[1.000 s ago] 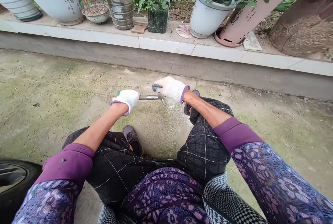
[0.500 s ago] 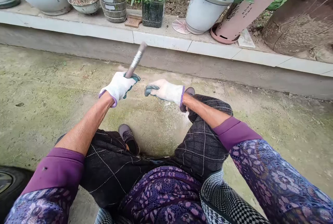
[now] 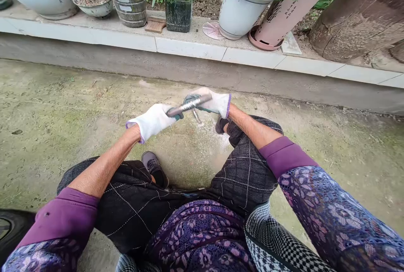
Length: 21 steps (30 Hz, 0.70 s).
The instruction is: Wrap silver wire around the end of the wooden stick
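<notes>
My left hand [image 3: 158,118], in a white glove with dark green fingers, is closed round one end of a brown stick [image 3: 206,98]. Shiny silver wire [image 3: 190,104] is wound in a coil about the stick's middle. The stick lies nearly level, its far end tilted slightly up in front of my right hand [image 3: 214,101]. That hand wears a matching glove, with its fingers curled at the coil, partly behind the stick. What they grip is hidden. A short, blurred pale piece [image 3: 196,116] hangs just below the coil; its kind is unclear.
A low tiled ledge [image 3: 189,49] runs across the front, bearing several plant pots, including a white pot [image 3: 235,15] and a pink one [image 3: 274,23]. Concrete ground [image 3: 183,150] spreads below, with my shoes [image 3: 153,164] on it. A black tyre [image 3: 19,225] is at lower left.
The stick has swung from steeply upright down to nearly level, pointing right. My left hand has moved right, and my right hand has shifted slightly right and up, now meeting the coil.
</notes>
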### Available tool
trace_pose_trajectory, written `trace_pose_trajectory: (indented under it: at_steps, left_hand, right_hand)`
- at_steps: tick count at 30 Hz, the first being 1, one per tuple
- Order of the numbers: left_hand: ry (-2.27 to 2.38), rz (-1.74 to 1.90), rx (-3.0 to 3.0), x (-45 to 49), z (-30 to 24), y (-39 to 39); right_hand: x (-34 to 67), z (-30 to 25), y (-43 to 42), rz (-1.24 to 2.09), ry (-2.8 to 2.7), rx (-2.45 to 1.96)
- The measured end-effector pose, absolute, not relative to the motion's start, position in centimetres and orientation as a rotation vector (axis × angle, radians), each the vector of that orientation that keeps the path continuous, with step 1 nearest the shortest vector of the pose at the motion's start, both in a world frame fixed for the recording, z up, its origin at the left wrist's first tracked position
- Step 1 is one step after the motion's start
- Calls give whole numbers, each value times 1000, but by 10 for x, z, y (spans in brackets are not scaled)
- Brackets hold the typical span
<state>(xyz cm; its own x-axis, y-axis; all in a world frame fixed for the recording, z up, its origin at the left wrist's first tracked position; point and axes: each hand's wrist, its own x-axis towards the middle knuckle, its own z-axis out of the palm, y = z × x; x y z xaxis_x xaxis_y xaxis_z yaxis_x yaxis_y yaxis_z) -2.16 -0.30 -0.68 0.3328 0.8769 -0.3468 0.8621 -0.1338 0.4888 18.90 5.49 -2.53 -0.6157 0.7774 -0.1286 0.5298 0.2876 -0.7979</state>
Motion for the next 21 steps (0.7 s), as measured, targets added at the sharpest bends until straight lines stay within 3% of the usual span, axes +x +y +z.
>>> trace_pose_trajectory:
  at_steps: [3, 11, 21]
  left_hand:
    - [1558, 377, 1613, -21, 12, -6]
    - [1400, 790, 1234, -23, 14, 6]
    - [1441, 778, 1278, -16, 14, 8]
  right_hand:
    - [184, -21, 50, 1348, -2074, -1267]
    - [171, -13, 44, 1486, -1997, -1164]
    - [176, -14, 46, 1354, -2002, -1239]
